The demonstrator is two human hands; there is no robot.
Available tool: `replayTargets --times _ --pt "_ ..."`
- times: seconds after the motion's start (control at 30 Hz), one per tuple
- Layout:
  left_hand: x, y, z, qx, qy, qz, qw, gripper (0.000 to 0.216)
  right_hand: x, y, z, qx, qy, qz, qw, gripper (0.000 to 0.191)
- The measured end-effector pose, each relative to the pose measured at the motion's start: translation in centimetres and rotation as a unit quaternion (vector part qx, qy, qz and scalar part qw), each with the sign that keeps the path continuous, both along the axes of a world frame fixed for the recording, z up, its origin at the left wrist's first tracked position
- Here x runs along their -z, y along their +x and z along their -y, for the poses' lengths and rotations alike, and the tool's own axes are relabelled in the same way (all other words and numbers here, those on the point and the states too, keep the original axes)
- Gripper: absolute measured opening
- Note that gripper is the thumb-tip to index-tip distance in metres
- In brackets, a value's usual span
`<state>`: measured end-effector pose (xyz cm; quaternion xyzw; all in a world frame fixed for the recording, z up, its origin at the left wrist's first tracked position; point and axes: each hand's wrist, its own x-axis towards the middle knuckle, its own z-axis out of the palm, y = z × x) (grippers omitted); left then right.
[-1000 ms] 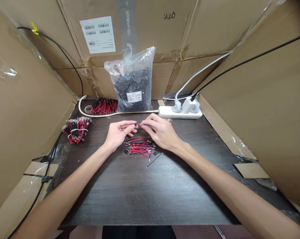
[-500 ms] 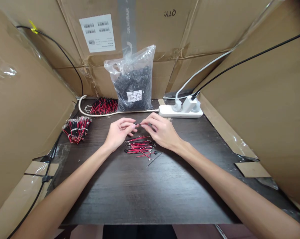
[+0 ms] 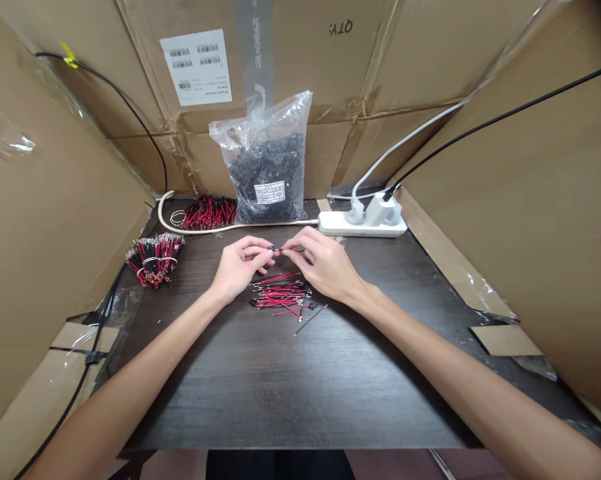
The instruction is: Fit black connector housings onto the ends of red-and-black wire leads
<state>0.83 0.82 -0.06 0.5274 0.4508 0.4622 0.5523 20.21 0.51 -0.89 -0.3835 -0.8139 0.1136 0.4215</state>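
My left hand (image 3: 239,267) pinches a small black connector (image 3: 271,249) between thumb and fingers. Opposite it, my right hand (image 3: 323,260) is closed on a thin wire (image 3: 300,251), which looks dark; its end meets the connector, though how far it sits inside is too small to tell. Just below the hands lies a loose pile of red and black wires (image 3: 280,295) with metal ends. A small black connector (image 3: 311,306) lies at the pile's right side, and a single black wire (image 3: 310,321) rests slantwise in front.
A clear bag of black parts (image 3: 268,173) stands at the back. Left of it lie a heap of red-black wires (image 3: 209,213) and a tied wire bundle (image 3: 155,259). A white power strip (image 3: 363,225) with plugs sits back right. Cardboard walls (image 3: 520,187) enclose the table.
Both hands stay in nearly the same place and grip. The black connector at the left fingertips shows slightly more now.
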Motion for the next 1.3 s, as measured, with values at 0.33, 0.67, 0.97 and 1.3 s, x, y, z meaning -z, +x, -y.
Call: replayTargets --times 0.33,0.67,0.97,1.3 --pt "0.01 0.11 -0.04 -0.013 0.044 -0.025 0.999 0.029 -0.01 -0.05 0.04 -0.001 -0.002 -0.004 1.0 0.01" --pt "0.12 0.05 0.2 -0.015 0.042 -0.046 0.998 0.026 0.51 -0.04 -0.09 0.001 0.022 0.014 1.0 0.011" --pt "0.22 0.07 0.25 -0.015 0.043 -0.06 0.997 0.024 0.17 -0.19 0.18 0.013 0.033 0.061 0.998 0.014" --pt "-0.04 0.17 0.34 -0.017 0.021 -0.075 0.997 0.022 0.21 -0.65 0.12 0.048 0.065 0.118 0.99 0.011"
